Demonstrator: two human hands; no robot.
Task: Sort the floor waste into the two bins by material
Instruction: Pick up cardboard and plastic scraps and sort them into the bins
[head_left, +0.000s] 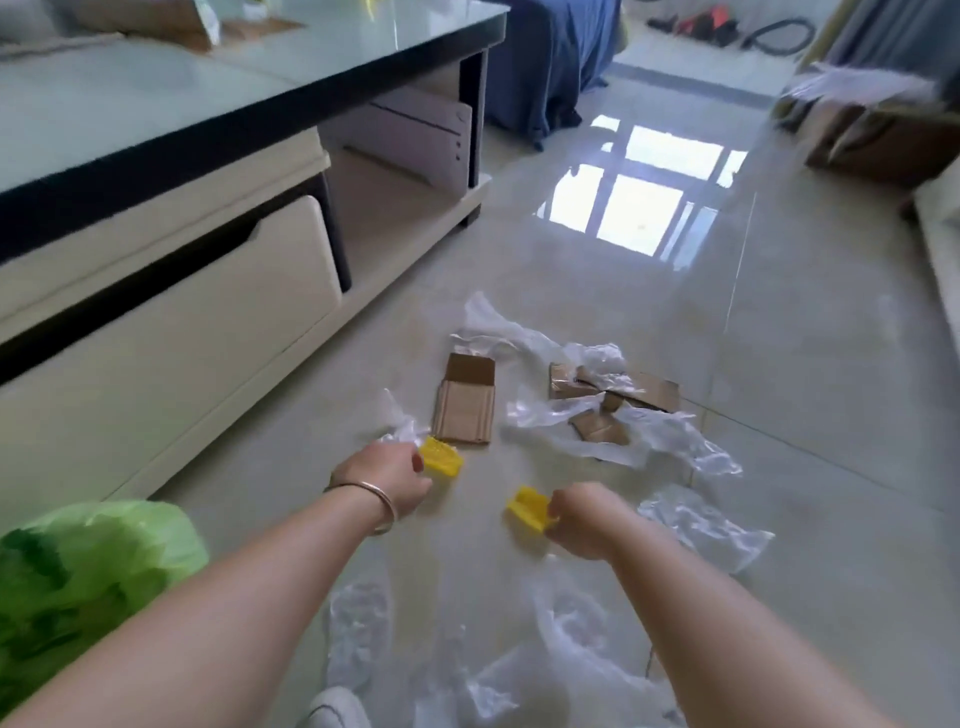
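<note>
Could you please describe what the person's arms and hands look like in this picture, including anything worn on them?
Both forearms are bare, with no sleeves reaching into view, and both hands are ungloved. The left hand has a thin metal bangle around its wrist. The right hand and its wrist carry nothing visible: no watch, band or ring can be made out.

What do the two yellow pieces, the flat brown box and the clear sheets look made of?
Yellow pieces: probably moulded plastic, bright and rigid-looking; blur hides detail. Brown box: cardboard, matte, with folded flaps and creases. Clear sheets: thin plastic film, see-through, crumpled, glossy highlights.
</note>
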